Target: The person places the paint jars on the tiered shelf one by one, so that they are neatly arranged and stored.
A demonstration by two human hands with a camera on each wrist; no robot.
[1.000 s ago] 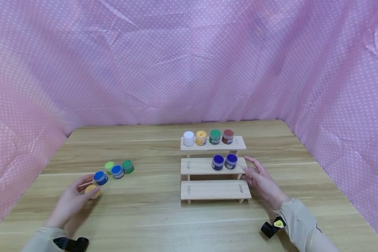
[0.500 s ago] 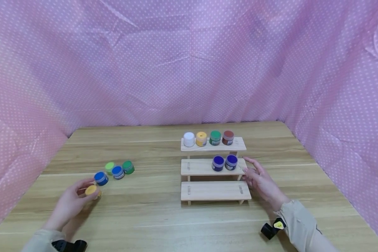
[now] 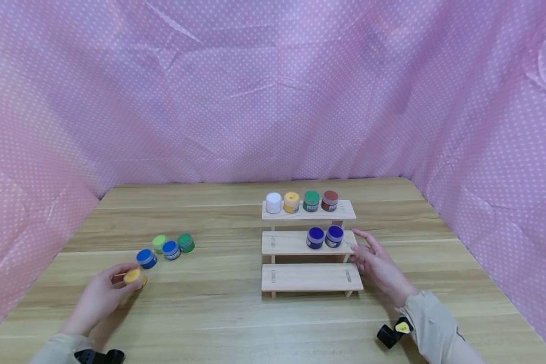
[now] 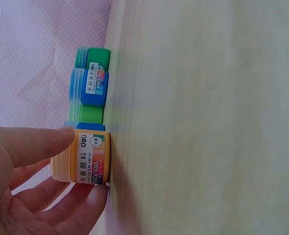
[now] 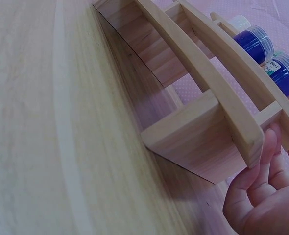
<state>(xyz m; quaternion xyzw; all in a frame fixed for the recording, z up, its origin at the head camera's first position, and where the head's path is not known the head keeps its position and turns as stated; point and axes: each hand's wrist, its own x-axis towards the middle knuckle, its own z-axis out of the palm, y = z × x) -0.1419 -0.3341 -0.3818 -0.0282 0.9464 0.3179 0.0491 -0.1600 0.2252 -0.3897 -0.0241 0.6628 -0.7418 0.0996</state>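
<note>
My left hand (image 3: pixel 103 294) grips a yellow paint jar (image 3: pixel 134 276) at the left of the table, thumb on one side and fingers on the other. In the left wrist view the jar's labelled side (image 4: pixel 89 157) shows, its base at the tabletop. Beyond it stand a blue paint jar (image 3: pixel 146 258), a light green jar (image 3: pixel 159 243), another blue jar (image 3: pixel 171 249) and a dark green jar (image 3: pixel 186 242). My right hand (image 3: pixel 382 268) holds the right end of a three-step wooden rack (image 3: pixel 309 277), fingertips at the board ends (image 5: pixel 250 142).
The rack's top step bears a white jar (image 3: pixel 273 202), a yellow jar (image 3: pixel 291 202), a green jar (image 3: pixel 311 201) and a brown-red jar (image 3: pixel 329 200). Two dark blue jars (image 3: pixel 315 237) stand on the right of the middle step. A pink dotted cloth (image 3: pixel 273 101) hangs behind the table.
The view has shifted slightly, so everything sits a little lower in the picture. My left hand and the yellow paint jar have drawn slightly away from the blue jar; my right hand stays at the rack.
</note>
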